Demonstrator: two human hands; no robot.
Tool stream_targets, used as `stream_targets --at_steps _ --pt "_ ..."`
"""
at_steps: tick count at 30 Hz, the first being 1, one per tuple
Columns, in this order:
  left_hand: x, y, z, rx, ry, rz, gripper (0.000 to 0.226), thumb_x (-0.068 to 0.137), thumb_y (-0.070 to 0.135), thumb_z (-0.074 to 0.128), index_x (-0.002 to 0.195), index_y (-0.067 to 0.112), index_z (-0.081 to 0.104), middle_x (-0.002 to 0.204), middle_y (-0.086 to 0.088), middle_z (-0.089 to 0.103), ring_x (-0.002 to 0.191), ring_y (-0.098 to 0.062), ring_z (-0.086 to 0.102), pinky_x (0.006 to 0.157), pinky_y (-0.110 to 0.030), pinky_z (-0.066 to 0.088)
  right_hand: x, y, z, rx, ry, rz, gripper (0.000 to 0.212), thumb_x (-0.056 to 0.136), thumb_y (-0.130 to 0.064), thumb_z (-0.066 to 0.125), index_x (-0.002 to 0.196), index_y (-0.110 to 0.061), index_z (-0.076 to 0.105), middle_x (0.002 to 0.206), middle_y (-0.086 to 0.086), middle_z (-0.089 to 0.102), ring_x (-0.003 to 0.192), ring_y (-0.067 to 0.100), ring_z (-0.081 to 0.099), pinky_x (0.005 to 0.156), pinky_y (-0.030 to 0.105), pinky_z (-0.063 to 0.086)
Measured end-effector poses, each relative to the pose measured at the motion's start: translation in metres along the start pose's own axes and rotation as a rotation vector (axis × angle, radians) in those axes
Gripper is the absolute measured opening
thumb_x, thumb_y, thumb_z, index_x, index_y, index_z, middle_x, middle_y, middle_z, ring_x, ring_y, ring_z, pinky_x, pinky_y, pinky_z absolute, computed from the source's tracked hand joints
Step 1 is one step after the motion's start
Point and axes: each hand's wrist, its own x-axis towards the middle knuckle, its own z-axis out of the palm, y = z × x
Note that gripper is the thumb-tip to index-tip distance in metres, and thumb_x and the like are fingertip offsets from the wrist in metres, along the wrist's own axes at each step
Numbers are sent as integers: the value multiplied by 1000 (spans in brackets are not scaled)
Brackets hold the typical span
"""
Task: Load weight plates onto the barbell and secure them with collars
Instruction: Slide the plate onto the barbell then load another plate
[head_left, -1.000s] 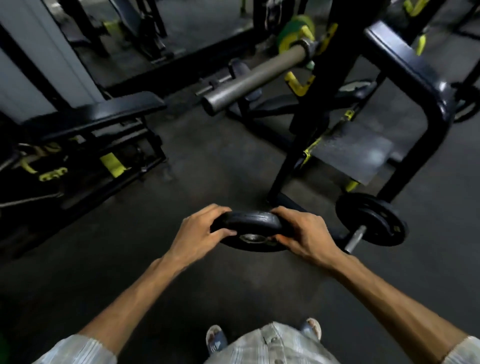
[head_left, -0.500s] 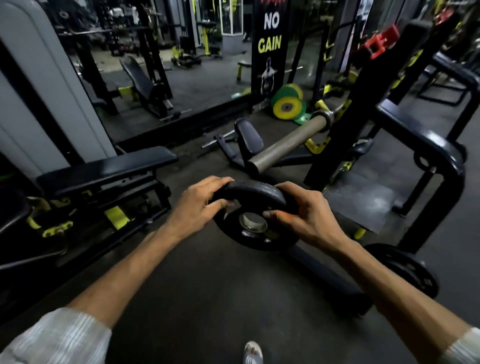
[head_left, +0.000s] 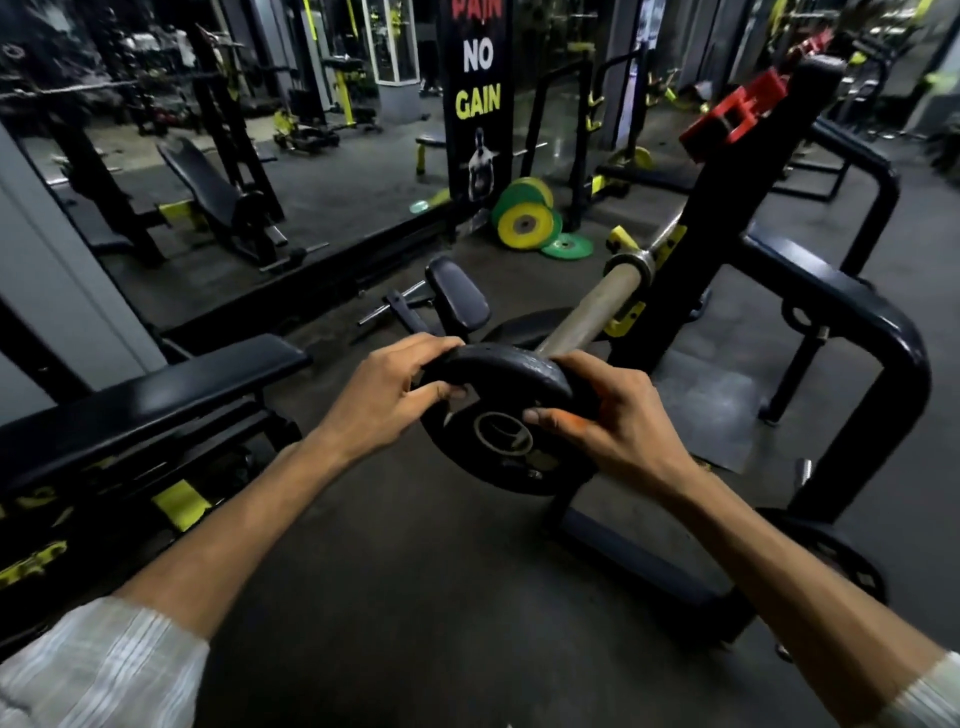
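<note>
A small black weight plate (head_left: 511, 374) with a metal-ringed centre hole is held upright, tilted towards me, at the middle of the view. My left hand (head_left: 387, 397) grips its left rim and my right hand (head_left: 605, 421) grips its right rim, thumb near the hole. Just behind the plate, the bare grey sleeve of the barbell (head_left: 597, 306) points at it; the sleeve's tip is hidden by the plate. The bar rests on a black rack upright (head_left: 722, 218) with yellow hooks. No collar is visible.
A black bench pad (head_left: 156, 389) lies at my left. A black rack frame (head_left: 852, 312) curves at the right, with another black plate (head_left: 841, 561) on the floor beside it. Green-and-yellow plates (head_left: 524, 218) lean behind. A red part (head_left: 737, 114) tops the upright.
Both hands have lifted the plate from low near the floor up to the sleeve's end and turned it upright. My view has risen, showing more of the gym.
</note>
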Motion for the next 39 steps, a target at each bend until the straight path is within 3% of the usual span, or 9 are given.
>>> stream_targets --at_steps 4,9,13,15,18,26,30,32,39 --pt "15 -20 -2 -34 -19 46 51 84 23 77 133 10 66 122 1 70 115 -14 65 97 -36 52 8 -6 7 -22 42 28 54 88 -56 76 133 -28 65 115 -11 75 108 5 72 85 43 60" --pt "29 -37 15 -123 44 67 55 80 0 81 132 12 66 125 4 69 115 -6 64 96 -30 54 5 -18 16 -169 166 76 61 92 -49 75 145 -26 56 129 -8 70 116 9 69 88 44 60" --pt "5 -48 29 -247 48 64 77 79 -5 82 148 12 52 145 2 59 133 -6 57 109 -27 49 -20 -27 45 -587 217 105 98 82 -18 79 163 -26 26 160 2 41 128 22 58 73 32 58" --pt "-2 -51 34 -233 61 110 84 79 -9 81 153 10 44 154 0 51 141 -12 51 114 -36 47 -32 -25 51 -577 171 167 112 76 -4 70 165 -35 9 171 0 22 136 27 54 65 29 57" --pt "3 -61 42 -246 84 166 84 81 -14 78 154 8 43 155 -3 50 144 -15 48 115 -39 46 -35 -24 57 -553 169 249 128 68 13 67 164 -42 3 174 -4 11 141 29 51 60 35 60" --pt "61 -78 61 -268 -1 252 89 79 -23 66 157 11 38 158 -4 47 147 -13 44 120 -23 35 -12 -1 51 -615 250 344 125 64 20 63 166 -33 12 175 -7 9 143 28 47 62 43 60" --pt "117 -88 87 -215 -21 301 95 74 -24 59 159 10 33 160 -5 44 148 -16 42 121 -16 28 21 37 32 -655 267 405 122 71 18 64 165 -37 9 174 -7 9 139 30 51 71 50 62" --pt "149 -92 104 -189 -30 290 99 73 -21 59 161 14 30 162 -4 42 147 -17 43 119 -12 27 41 60 18 -674 274 436 121 72 17 63 165 -38 9 174 -5 10 133 32 57 67 49 61" --pt "241 -96 155 -189 -47 236 101 77 -17 62 162 23 25 161 -1 43 144 -20 47 114 -25 39 101 137 -23 -664 298 454 125 73 16 68 164 -43 6 172 -1 18 138 33 53 72 41 61"
